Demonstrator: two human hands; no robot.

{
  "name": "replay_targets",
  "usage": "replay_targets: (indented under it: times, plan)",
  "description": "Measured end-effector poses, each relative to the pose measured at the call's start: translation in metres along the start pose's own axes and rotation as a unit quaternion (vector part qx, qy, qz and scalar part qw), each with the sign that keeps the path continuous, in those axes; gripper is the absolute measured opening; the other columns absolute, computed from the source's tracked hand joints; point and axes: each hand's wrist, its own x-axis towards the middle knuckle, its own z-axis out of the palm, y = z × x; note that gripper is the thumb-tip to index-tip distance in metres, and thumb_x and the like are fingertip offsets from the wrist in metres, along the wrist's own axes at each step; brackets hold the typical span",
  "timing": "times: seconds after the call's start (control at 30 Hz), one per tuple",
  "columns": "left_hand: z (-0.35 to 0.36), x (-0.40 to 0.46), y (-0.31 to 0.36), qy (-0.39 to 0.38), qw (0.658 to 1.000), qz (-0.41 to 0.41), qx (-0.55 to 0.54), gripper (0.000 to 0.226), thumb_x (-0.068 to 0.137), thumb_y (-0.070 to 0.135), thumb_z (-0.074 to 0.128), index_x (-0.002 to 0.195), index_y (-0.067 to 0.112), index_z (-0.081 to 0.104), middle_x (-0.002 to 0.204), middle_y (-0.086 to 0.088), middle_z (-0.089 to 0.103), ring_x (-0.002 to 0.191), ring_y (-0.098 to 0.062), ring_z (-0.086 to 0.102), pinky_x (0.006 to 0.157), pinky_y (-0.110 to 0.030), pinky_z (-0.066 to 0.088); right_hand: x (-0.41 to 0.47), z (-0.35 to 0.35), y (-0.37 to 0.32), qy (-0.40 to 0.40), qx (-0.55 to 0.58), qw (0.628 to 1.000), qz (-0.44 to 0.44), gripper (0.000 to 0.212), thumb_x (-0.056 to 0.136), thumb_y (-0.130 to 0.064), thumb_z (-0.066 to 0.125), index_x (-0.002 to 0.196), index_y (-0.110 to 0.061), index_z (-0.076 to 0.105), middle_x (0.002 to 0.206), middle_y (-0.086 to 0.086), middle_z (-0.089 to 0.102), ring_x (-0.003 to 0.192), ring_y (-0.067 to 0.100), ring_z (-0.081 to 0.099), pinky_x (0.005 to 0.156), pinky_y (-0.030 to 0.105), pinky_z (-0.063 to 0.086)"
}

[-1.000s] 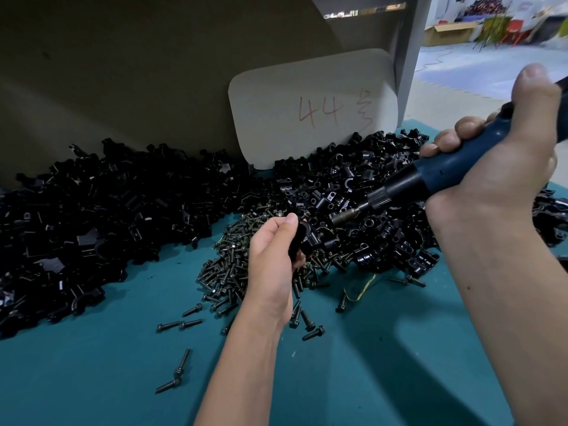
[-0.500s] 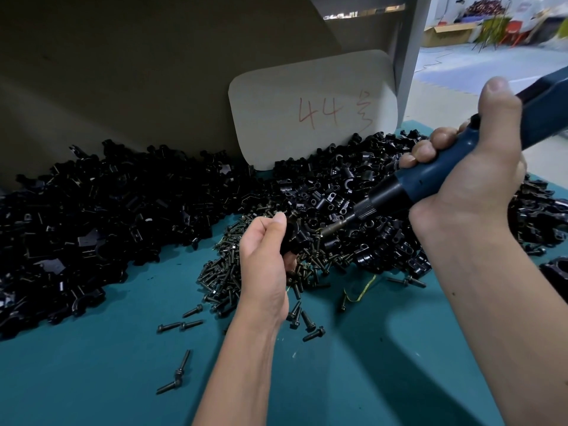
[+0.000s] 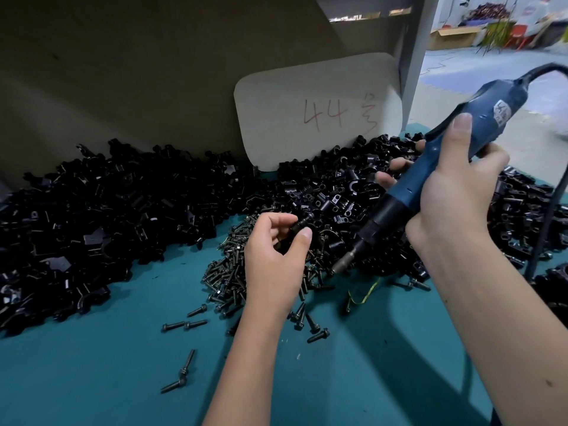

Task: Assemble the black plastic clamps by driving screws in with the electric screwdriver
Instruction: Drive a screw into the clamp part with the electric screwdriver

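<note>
My left hand (image 3: 273,253) pinches a small black plastic clamp (image 3: 293,233) with a screw standing out of its top, held just above the heap of dark screws (image 3: 227,275). My right hand (image 3: 455,192) grips the blue electric screwdriver (image 3: 430,173) by its body. The tool slants down to the left and its metal bit (image 3: 342,263) hangs a short way right of the clamp, apart from it. A wide pile of black clamps (image 3: 107,222) runs along the back of the teal table (image 3: 92,379).
A pale card (image 3: 319,112) marked "44" in red leans on the brown back wall. More clamps (image 3: 522,216) lie at the far right, crossed by the screwdriver's black cord (image 3: 550,216). Loose screws (image 3: 184,325) and a yellow-green wire scrap (image 3: 364,298) lie on the mat.
My right hand tipped the screwdriver steeper, so the bit dropped and drew back from the clamp. My left hand turned and opened somewhat, showing the clamp and its screw.
</note>
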Motion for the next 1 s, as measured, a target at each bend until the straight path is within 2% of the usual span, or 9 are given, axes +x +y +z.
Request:
replay_targets:
  times: [0.2,0.27,0.37,0.47,0.57,0.67,0.77,0.9,1.0]
  plan:
    - [0.001,0.001,0.001,0.015,0.997,-0.032,-0.072,0.013,0.087,0.026,0.077,0.097,0.025,0.069,0.095,0.005,0.070,0.086,-0.009,0.065,0.081,-0.027,0.054,0.003,-0.003,0.004,-0.011,-0.025,0.999,-0.022,0.033,0.104,-0.044,0.058,0.125,-0.019,0.050,0.092,0.010,0.059,0.059,0.021,0.062,0.062,0.048,0.061]
    - [0.002,0.001,0.001,0.018,0.993,-0.054,-0.104,0.018,0.081,0.032,0.073,0.096,0.023,0.069,0.092,0.003,0.067,0.082,-0.009,0.061,0.077,-0.025,0.051,0.003,-0.003,0.005,-0.025,-0.043,0.999,-0.021,0.035,0.104,-0.044,0.058,0.128,-0.020,0.051,0.090,0.011,0.060,0.057,0.021,0.060,0.060,0.044,0.060]
    - [0.003,0.001,0.000,0.012,0.993,-0.055,-0.105,0.011,0.088,0.025,0.075,0.096,0.021,0.069,0.089,0.004,0.064,0.079,-0.006,0.059,0.075,-0.025,0.050,0.003,-0.003,0.006,-0.033,-0.061,0.998,-0.013,0.037,0.104,-0.044,0.058,0.135,-0.025,0.053,0.084,0.006,0.063,0.056,0.022,0.060,0.055,0.038,0.056]
    - [0.003,0.002,-0.002,0.008,0.993,-0.061,-0.104,0.006,0.094,0.018,0.074,0.096,0.019,0.069,0.091,0.001,0.064,0.082,-0.008,0.060,0.077,-0.025,0.051,0.001,-0.002,0.006,-0.055,-0.084,0.995,-0.007,0.043,0.104,-0.043,0.060,0.146,-0.039,0.048,0.086,0.003,0.063,0.054,0.021,0.060,0.052,0.035,0.054]
    - [0.004,0.001,0.001,-0.006,0.987,-0.081,-0.137,0.013,0.085,0.031,0.074,0.091,0.021,0.069,0.083,0.008,0.063,0.077,-0.007,0.058,0.074,-0.022,0.050,-0.001,-0.002,0.008,-0.079,-0.118,0.990,-0.018,0.053,0.103,-0.037,0.063,0.150,-0.044,0.039,0.087,-0.003,0.063,0.053,0.022,0.058,0.048,0.035,0.054]
    - [0.007,-0.001,0.002,-0.018,0.986,-0.081,-0.142,0.017,0.078,0.036,0.071,0.087,0.022,0.069,0.078,0.011,0.062,0.077,-0.006,0.059,0.074,-0.022,0.049,-0.003,-0.001,0.011,-0.091,-0.121,0.989,0.000,0.046,0.102,-0.032,0.067,0.135,-0.032,0.035,0.096,0.003,0.063,0.051,0.021,0.057,0.049,0.033,0.053]
    - [0.009,-0.002,0.003,-0.019,0.987,-0.077,-0.139,0.013,0.078,0.037,0.070,0.084,0.025,0.069,0.077,0.010,0.062,0.077,-0.007,0.058,0.073,-0.022,0.049,-0.008,0.002,0.013,-0.095,-0.100,0.990,0.011,0.035,0.103,-0.030,0.066,0.117,-0.031,0.034,0.099,0.008,0.062,0.051,0.024,0.058,0.049,0.036,0.054]
    - [0.008,0.000,0.002,-0.016,0.985,-0.080,-0.149,0.005,0.082,0.032,0.071,0.080,0.028,0.069,0.074,0.016,0.062,0.075,-0.004,0.058,0.074,-0.023,0.048,-0.013,0.005,0.015,-0.088,-0.089,0.992,-0.013,0.035,0.101,-0.028,0.067,0.120,-0.029,0.038,0.104,0.009,0.063,0.053,0.027,0.063,0.049,0.041,0.057]
    - [0.007,-0.001,0.000,-0.018,0.986,-0.076,-0.148,0.008,0.090,0.024,0.071,0.082,0.026,0.069,0.075,0.016,0.061,0.075,-0.003,0.057,0.076,-0.026,0.047,-0.015,0.004,0.015,-0.099,-0.091,0.991,-0.015,0.034,0.101,-0.029,0.068,0.121,-0.031,0.041,0.095,-0.001,0.066,0.056,0.031,0.066,0.053,0.048,0.061]
